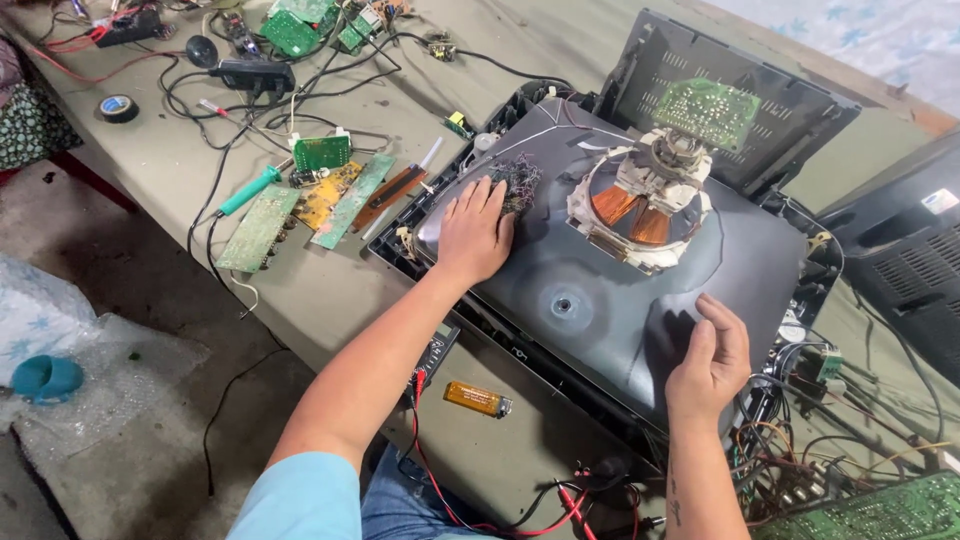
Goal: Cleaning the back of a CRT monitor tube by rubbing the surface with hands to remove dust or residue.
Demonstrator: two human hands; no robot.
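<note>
picture tube: a large grey picture tube [600,290] is laid face down on the tabletop [330,290], back side up, its long side running from near-left to far-right across the scene.
neck assembly: a deflection yoke [645,205] with copper windings is seen standing up from the tube's middle, topped by a small green circuit board [707,110].
left hand: the left hand [475,232] is laid flat, fingers spread, on the tube's far-left shoulder; nothing is gripped; fingertips are just beside a tangle of dark wire [516,183].
right hand: the right hand [712,358] is pressed on the tube's near-right edge, fingers bent loosely, palm down; whether the rim is pinched cannot be told.
key relation: the tube is bracketed by both hands at opposite corners along its long axis; the yoke is set between them, a little nearer the left hand.
hands vs tube: both are touching the tube, well apart from each other, neither on the yoke.
left of tube: loose circuit boards [300,205] and a green-handled soldering iron [250,188] are strewn on the tabletop.
near edge: an orange lighter [476,399] is lying on the tabletop by the left forearm.
far side: a black back cover [790,110] is propped behind the yoke.
</note>
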